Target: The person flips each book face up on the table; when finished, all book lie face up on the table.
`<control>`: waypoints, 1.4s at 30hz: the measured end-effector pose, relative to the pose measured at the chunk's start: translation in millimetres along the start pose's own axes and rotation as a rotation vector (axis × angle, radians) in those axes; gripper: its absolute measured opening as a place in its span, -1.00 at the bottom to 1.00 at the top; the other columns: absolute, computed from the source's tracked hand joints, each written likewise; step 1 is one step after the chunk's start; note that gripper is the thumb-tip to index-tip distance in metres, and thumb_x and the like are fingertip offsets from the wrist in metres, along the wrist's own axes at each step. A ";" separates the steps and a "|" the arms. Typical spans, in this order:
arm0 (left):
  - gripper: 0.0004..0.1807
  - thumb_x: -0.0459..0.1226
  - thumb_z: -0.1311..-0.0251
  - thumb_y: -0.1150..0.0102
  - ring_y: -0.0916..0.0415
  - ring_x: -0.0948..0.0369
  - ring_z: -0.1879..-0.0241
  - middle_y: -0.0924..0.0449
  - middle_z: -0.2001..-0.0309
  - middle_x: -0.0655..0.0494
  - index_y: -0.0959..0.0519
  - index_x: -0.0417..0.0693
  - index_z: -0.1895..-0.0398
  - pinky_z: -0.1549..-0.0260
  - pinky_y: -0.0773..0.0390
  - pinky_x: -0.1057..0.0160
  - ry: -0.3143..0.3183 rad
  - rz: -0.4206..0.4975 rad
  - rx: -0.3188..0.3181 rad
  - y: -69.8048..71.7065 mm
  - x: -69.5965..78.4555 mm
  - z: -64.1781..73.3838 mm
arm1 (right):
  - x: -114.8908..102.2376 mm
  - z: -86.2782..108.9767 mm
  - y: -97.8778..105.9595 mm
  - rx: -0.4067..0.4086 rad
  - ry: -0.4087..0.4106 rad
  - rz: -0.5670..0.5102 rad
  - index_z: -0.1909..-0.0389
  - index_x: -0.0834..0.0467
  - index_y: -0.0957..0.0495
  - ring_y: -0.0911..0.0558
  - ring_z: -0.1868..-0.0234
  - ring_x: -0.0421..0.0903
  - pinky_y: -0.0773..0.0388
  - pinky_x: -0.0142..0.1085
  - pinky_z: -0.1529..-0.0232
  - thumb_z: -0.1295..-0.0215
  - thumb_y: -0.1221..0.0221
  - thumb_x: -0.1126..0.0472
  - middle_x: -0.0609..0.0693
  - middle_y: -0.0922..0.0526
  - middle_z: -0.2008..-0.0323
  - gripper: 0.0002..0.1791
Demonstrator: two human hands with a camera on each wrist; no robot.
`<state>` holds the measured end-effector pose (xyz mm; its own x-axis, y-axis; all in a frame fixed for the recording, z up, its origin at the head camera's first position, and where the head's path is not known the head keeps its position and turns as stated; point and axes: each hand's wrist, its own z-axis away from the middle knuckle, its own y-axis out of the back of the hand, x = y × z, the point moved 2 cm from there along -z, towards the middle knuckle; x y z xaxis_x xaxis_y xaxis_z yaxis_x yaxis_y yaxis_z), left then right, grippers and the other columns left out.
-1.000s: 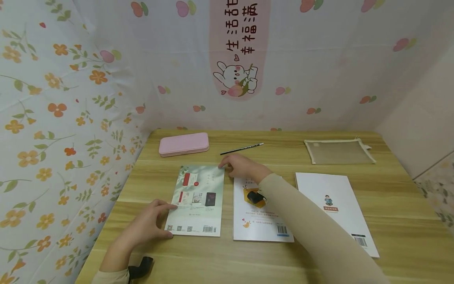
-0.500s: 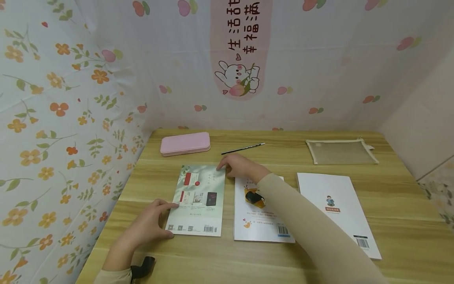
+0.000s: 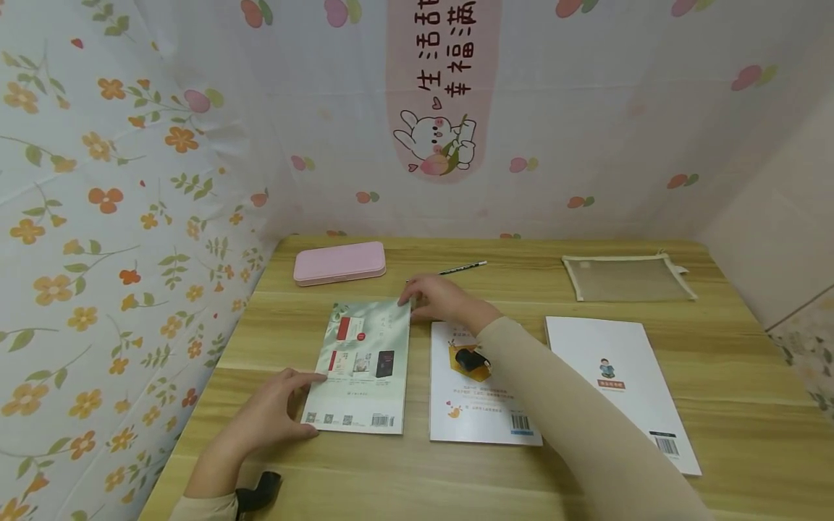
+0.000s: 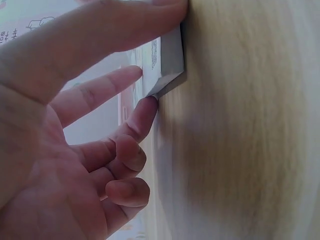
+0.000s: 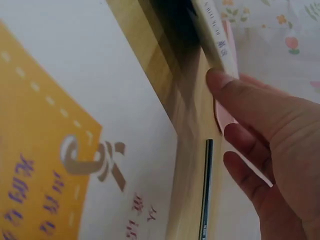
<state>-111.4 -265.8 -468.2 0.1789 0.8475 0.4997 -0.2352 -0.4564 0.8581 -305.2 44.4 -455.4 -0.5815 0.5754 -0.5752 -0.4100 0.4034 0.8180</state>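
A pale green book (image 3: 361,398) lies at the left of the table, back cover up, its right side slightly raised. At its upper right corner my right hand (image 3: 449,300) pinches it; in the right wrist view the thumb lies against the lifted spine (image 5: 220,42). My left hand (image 3: 270,412) holds the lower left corner, thumb at the bottom edge and index fingertip at the left edge. In the left wrist view, the middle fingertip (image 4: 147,112) meets the book's corner (image 4: 170,62), while the other fingers curl loosely.
A white book with an orange patch (image 3: 482,423) lies under my right forearm, and another white book (image 3: 609,336) is farther right. Behind are a pink pencil case (image 3: 339,263), a pencil (image 3: 464,268) and a mesh zip pouch (image 3: 625,281). Patterned cloth (image 3: 326,130) borders the table.
The right side of the green book has risen a little along with my right hand, which now covers part of the pencil. My left hand stays nearly still at the lower left corner.
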 end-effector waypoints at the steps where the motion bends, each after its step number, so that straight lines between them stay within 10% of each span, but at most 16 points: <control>1: -0.10 -0.09 0.33 -0.77 -0.42 0.24 0.16 -0.55 0.10 0.18 -0.62 0.11 -0.26 0.17 -0.44 0.20 -0.001 0.000 0.001 0.2 0.0 0.2 | -0.6 0.3 1.4 0.005 0.011 -0.009 0.00 0.02 -0.75 -0.61 -0.01 -0.06 -0.59 -0.21 -0.10 -0.29 -0.42 0.23 -0.02 -0.64 -0.15 -0.73; 42: -0.33 -0.22 0.14 -0.67 -0.35 0.34 0.33 -0.61 0.13 0.28 -0.62 0.10 -0.14 0.38 -0.39 0.34 -0.140 0.127 0.093 1.3 -9.7 10.9 | -22.4 -0.6 25.4 0.202 0.102 -0.115 0.05 0.05 -0.74 -0.46 0.36 -0.14 -0.43 -0.34 0.31 -0.33 -0.38 0.10 -0.05 -0.56 0.33 -0.78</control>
<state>-103.1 -277.5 -470.7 0.2859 0.7384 0.6107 -0.1761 -0.5860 0.7909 -302.9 41.4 -421.8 -0.6108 0.4469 -0.6536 -0.3351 0.6020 0.7248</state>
